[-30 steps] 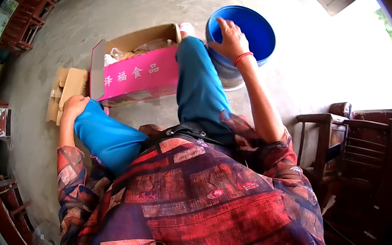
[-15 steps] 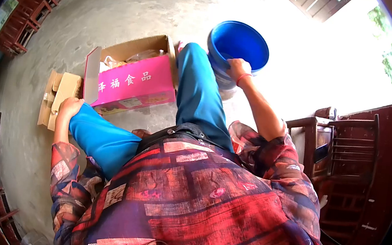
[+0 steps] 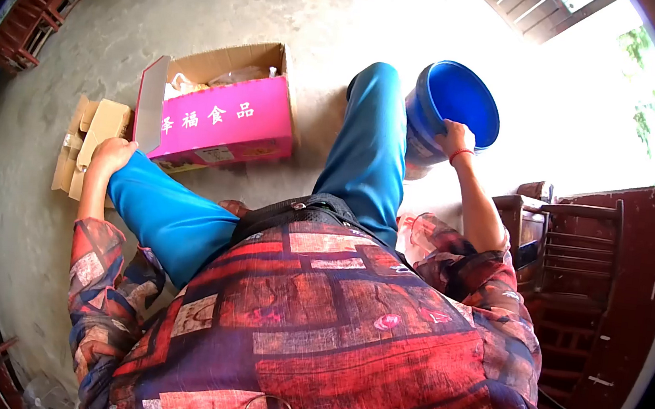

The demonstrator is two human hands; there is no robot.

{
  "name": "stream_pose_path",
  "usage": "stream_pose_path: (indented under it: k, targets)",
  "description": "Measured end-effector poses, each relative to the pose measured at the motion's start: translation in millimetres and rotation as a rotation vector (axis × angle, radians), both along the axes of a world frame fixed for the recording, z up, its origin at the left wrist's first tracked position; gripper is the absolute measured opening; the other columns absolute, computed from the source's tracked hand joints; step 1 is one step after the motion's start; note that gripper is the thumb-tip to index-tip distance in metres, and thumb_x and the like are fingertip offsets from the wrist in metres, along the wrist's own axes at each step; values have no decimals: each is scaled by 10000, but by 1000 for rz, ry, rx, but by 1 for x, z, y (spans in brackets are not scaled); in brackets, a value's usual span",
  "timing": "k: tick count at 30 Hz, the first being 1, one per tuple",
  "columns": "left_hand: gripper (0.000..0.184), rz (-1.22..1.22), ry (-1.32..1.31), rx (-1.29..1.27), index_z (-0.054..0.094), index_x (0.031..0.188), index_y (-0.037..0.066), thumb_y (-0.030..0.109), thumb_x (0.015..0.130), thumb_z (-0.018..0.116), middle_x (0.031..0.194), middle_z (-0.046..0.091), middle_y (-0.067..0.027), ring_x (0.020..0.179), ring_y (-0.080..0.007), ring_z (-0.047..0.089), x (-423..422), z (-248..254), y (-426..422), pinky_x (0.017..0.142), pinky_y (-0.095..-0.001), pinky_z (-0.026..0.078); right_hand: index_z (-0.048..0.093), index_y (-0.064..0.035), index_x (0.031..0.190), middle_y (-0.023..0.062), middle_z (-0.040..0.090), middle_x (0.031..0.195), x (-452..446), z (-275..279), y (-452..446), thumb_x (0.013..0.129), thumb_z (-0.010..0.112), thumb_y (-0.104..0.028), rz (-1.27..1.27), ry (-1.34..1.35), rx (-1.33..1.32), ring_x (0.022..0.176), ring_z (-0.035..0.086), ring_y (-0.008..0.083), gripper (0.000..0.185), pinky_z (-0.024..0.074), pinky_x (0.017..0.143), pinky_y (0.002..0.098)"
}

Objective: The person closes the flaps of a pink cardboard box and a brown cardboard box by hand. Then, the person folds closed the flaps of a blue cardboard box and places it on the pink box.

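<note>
The right hand [image 3: 455, 140], a red beaded bracelet [image 3: 461, 156] at its wrist, closes on the near rim of a round, smooth blue bucket [image 3: 466, 98], which looks like plastic and shows its hollow inside. The bucket is just beyond the right knee, toward the floor's brightly lit right edge; whether its base touches the floor [image 3: 221, 6] I cannot tell. The left hand [image 3: 113, 156] lies over the left knee on smooth blue trousers [image 3: 366, 137]; its fingers are partly hidden, so how tightly they close is unclear. On the mottled grey floor, left of the legs, sits an open rectangular pink box [image 3: 224, 126] of cardboard, white characters printed on its side, crinkled clear plastic [image 3: 237, 75] inside. Just beside it, nearer the floor's left edge, is a plain brown carton [image 3: 104, 125]. Toward the floor's right edge stands a dark wooden chair [image 3: 581, 245] with a slatted back.
</note>
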State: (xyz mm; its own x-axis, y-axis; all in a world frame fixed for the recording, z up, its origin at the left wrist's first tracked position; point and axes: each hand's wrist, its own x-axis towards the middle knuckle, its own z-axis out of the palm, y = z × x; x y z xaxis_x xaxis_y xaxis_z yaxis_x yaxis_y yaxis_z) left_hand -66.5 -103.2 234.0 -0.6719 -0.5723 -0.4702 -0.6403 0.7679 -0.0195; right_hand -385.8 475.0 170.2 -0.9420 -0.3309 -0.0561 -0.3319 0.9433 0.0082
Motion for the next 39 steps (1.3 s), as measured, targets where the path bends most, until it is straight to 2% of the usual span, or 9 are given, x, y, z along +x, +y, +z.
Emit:
stream_pose_path:
  k: [14, 21, 23, 24, 25, 28, 36, 38, 39]
  targets:
    - [420, 9, -105, 15, 644, 771, 4, 390, 791, 477, 822, 613, -216, 835, -364, 584, -8, 3, 7, 767, -419, 439, 610, -85, 1019, 151, 624, 896, -35, -17, 30, 653, 652, -256, -6, 55, -23, 850, 598, 308, 407, 474, 746, 374]
    - [461, -264, -116, 41, 643, 783, -3, 432, 805, 492, 798, 615, -216, 772, -353, 597, 6, -31, -27, 706, -400, 454, 581, -150, 1093, 92, 624, 973, -32, -37, 52, 669, 642, -323, 81, 169, 46, 913, 581, 266, 462, 456, 798, 370]
    - [385, -234, 18, 219, 642, 789, 7, 375, 810, 534, 765, 634, -171, 708, -262, 605, 3, -33, -20, 678, -371, 456, 581, -160, 1072, 90, 596, 1023, -42, -48, 71, 663, 652, -316, 121, 224, 40, 935, 567, 271, 444, 458, 783, 381]
    - [428, -216, -27, 233, 642, 834, 7, 413, 792, 514, 860, 614, -210, 827, -334, 596, -5, -28, -12, 734, -404, 452, 578, -164, 1060, 87, 582, 1036, -30, -19, 55, 662, 656, -307, 54, 142, 74, 948, 554, 275, 430, 453, 786, 390]
    - [389, -158, 140, 356, 638, 880, 13, 379, 784, 548, 868, 618, -203, 828, -314, 604, -4, -40, -15, 742, -410, 448, 575, -168, 1048, 83, 568, 1048, -13, 23, 37, 662, 660, -299, -17, 63, 113, 962, 541, 279, 417, 448, 788, 399]
    - [664, -48, 250, 258, 412, 1253, -12, 338, 730, 625, 1242, 449, -231, 1195, -311, 402, -9, -65, -19, 997, -336, 315, 563, -175, 1039, 65, 544, 1072, -5, 63, 11, 702, 639, -263, 82, 347, -89, 989, 505, 277, 357, 428, 803, 410]
    - [896, 77, 256, 56, 135, 1391, 271, 405, 682, 667, 1415, 135, -228, 1254, -415, 267, -37, -106, -22, 1023, -409, 287, 584, -56, 976, 142, 550, 1012, 18, 62, -180, 710, 572, -54, 709, 196, -551, 965, 511, 324, 267, 418, 836, 378]
    - [936, 94, 224, 108, 96, 1393, 293, 402, 669, 678, 1422, 113, -223, 1248, -440, 259, -41, -125, -20, 1020, -427, 285, 558, -59, 1037, 130, 531, 1066, 35, 33, -239, 681, 597, -63, 762, 128, -423, 993, 498, 314, 358, 410, 868, 383]
    - [955, 94, 209, 133, 83, 1394, 300, 401, 660, 686, 1424, 106, -221, 1247, -451, 252, -45, -138, -21, 1017, -439, 286, 547, -53, 1058, 123, 514, 1107, 36, 14, -272, 712, 579, -113, 1001, 290, -5, 1025, 480, 314, 353, 394, 897, 382]
